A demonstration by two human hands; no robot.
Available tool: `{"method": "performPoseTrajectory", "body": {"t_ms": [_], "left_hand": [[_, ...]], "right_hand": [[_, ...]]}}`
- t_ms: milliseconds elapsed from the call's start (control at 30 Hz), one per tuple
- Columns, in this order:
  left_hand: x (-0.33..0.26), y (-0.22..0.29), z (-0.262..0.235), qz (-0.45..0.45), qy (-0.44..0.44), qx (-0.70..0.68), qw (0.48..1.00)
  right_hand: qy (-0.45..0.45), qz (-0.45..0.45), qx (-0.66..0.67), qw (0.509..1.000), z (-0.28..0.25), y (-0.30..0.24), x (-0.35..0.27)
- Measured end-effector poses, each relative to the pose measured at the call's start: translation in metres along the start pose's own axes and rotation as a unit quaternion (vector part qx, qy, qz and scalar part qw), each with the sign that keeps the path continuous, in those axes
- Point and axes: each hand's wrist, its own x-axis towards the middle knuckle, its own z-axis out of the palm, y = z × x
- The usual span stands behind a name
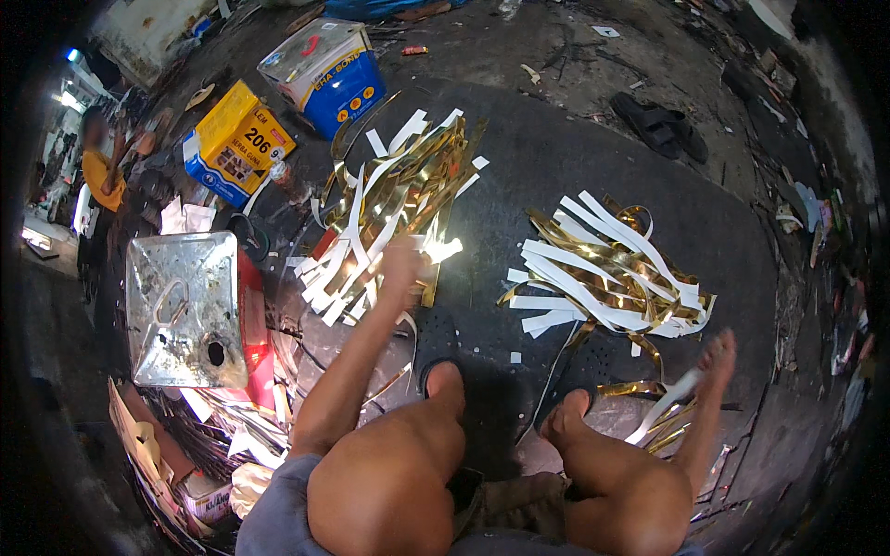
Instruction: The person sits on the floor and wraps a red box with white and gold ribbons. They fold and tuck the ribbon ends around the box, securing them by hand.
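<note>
Two loose piles of shiny gold and white strips lie on the dark mat: the left pile (394, 199) and the right pile (603, 273). My left hand (403, 264) is over the near edge of the left pile. Motion smears its fingers, so whether it grips a strip is unclear. Off the near right side of the right pile, my right hand (716, 360) is raised and also blurred. A white strip (672, 397) runs down from it toward my right foot and appears held between the fingers.
A metal tin (181, 306) stands at left, above scrap strips (227, 435). Farther back are a yellow-blue box (239, 144) and a blue-white tin (324, 79). Black sandals (658, 125) lie at the far right. A person (102, 171) in yellow is at far left.
</note>
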Motion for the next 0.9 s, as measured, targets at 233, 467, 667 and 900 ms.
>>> {"method": "performPoseTrajectory", "body": {"t_ms": [233, 467, 667, 900], "left_hand": [[-0.067, 0.306, -0.002, -0.028, -0.318, -0.515, 0.795], [0.043, 0.155, 0.012, -0.047, 0.001, -0.268, 0.962], [0.058, -0.005, 0.068, -0.019, -0.050, 0.213, 0.975], [0.047, 0.041, 0.085, -0.093, -0.079, 0.289, 0.950]], "right_hand": [[-0.485, -0.248, -0.275, 0.792, 0.206, -0.099, -0.179], [-0.304, -0.209, 0.129, 0.921, 0.195, -0.214, -0.113], [-0.227, -0.132, 0.239, 0.935, 0.145, -0.234, -0.032], [0.140, -0.136, -0.350, 0.916, -0.008, 0.022, 0.050]]}}
